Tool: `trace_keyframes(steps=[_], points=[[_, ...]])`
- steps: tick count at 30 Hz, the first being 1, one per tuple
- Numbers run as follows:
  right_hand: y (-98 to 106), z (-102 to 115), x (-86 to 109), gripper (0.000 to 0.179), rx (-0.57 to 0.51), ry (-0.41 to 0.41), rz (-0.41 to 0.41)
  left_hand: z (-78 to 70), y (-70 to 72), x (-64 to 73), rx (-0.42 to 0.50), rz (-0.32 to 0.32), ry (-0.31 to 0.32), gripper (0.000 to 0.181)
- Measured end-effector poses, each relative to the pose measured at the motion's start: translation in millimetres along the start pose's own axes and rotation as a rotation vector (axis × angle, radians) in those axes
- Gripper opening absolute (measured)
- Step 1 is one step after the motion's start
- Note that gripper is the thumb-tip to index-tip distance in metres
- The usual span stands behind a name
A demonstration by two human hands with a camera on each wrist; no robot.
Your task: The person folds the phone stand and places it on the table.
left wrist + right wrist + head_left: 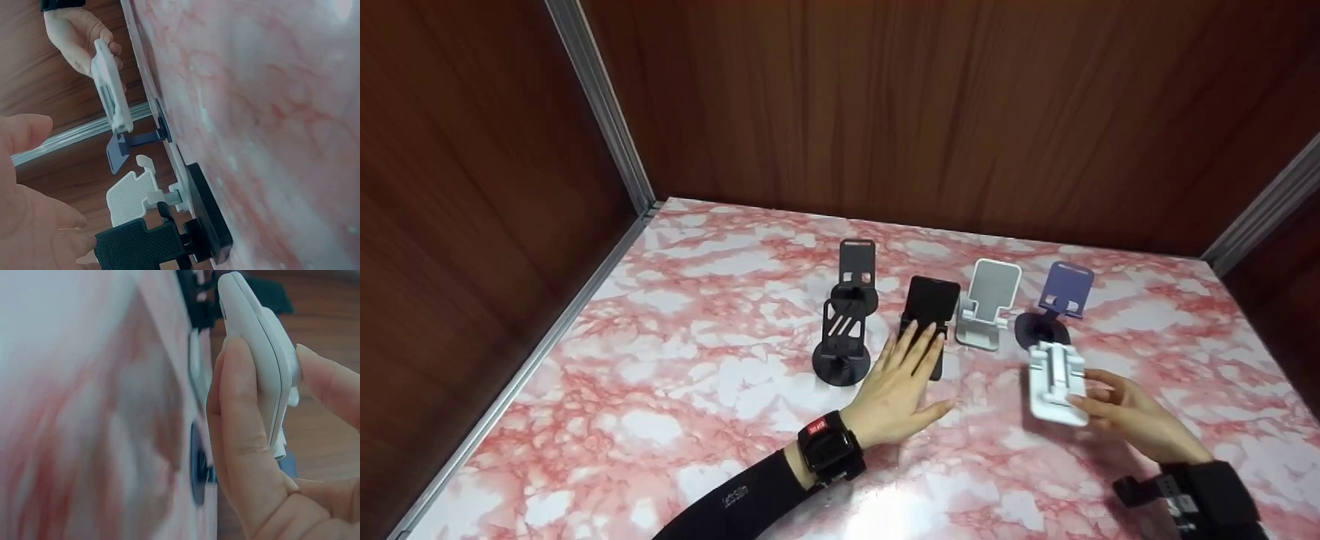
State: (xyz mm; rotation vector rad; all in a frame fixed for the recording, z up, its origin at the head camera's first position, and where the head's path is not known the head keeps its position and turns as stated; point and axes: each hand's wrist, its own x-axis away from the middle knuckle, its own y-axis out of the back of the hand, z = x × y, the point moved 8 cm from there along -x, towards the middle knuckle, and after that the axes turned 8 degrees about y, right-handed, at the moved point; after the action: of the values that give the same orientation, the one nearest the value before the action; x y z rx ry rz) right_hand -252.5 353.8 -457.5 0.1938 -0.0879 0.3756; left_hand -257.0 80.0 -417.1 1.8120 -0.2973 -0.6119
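My right hand (1132,416) holds a folded white phone stand (1057,386) above the table, thumb on one face and fingers on the other, as the right wrist view shows. My left hand (894,394) is spread with straight fingers over the lower part of an unfolded black phone stand (932,298). In the left wrist view that black stand (140,244) is just past the fingertips; whether they touch it I cannot tell. To its right stand an unfolded white phone stand (994,289) and a purple phone stand (1065,289) on a round base.
Left of the black stand are a slotted black phone stand (842,330) and, behind it, a dark grey phone stand (857,262), both on round bases. The marbled pink-and-white table (660,360) meets brown wood panels (915,112) at the back and sides, with metal corner posts (611,112).
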Motion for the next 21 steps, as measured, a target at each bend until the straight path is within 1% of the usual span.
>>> trace_keyframes(steps=[2, 5, 7, 9, 14, 18, 21], points=[[11, -7, 4.6, 0.072, 0.022, -0.026, -0.016, 1.4, -1.6, 1.0, -0.011, -0.001, -0.001, 0.082], [26, -19, 10.7, 0.078, 0.023, -0.091, -0.045, 3.5, -4.2, 2.2, -0.013, 0.010, 0.008, 0.081], [36, -26, 15.0, 0.079, 0.027, -0.140, -0.065, 4.4, -5.8, 3.1, -0.003, 0.033, 0.021, 0.082], [44, -32, 18.6, 0.080, 0.027, -0.169, -0.074, 5.1, -7.6, 3.7, 0.002, 0.052, 0.033, 0.081], [60, -37, 24.4, 0.076, 0.020, -0.166, -0.057, 5.9, -9.1, 5.1, 0.010, 0.082, 0.051, 0.081], [70, -42, 25.9, 0.077, 0.047, -0.186, -0.046, 7.7, -9.8, 5.0, 0.001, 0.086, 0.064, 0.081], [73, -43, 26.1, 0.080, 0.100, -0.200, -0.042, 8.9, -10.2, 4.6, -0.007, 0.081, 0.067, 0.082]])
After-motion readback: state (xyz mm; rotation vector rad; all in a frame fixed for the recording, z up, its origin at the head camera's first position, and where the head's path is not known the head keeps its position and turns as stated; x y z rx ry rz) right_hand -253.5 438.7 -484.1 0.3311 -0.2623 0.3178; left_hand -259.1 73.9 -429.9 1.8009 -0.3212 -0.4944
